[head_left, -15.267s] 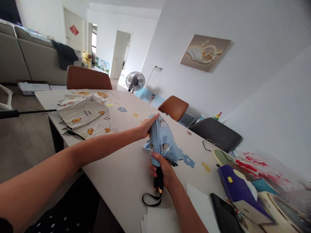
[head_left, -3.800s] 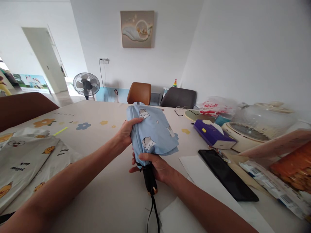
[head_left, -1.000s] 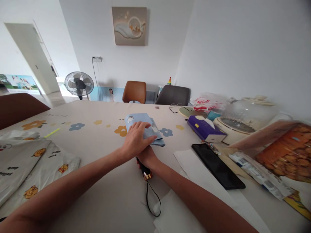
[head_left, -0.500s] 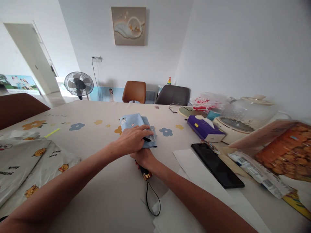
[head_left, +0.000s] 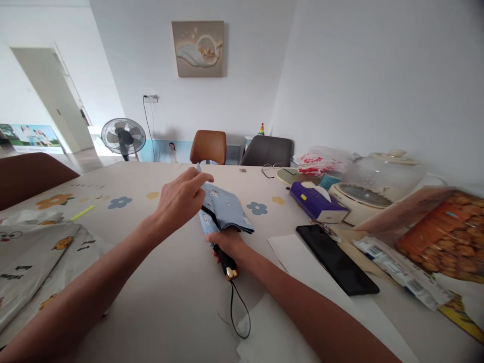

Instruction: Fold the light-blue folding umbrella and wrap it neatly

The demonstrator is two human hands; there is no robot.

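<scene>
A folded light-blue umbrella with small cartoon prints lies on the table in front of me. My right hand is closed round its black handle, whose wrist strap trails toward me. My left hand is raised just above the canopy. Its fingertips pinch an edge of the blue fabric and lift it, so the dark underside shows.
A cream cartoon-print cloth lies at the left. To the right are white paper sheets, a black phone, a purple tissue box, a glass-lidded cooker and snack packets. Chairs stand at the far end.
My left hand has left the flattened canopy and risen, pulling a fabric edge up with it. The umbrella has turned a little. My right hand stays on the handle.
</scene>
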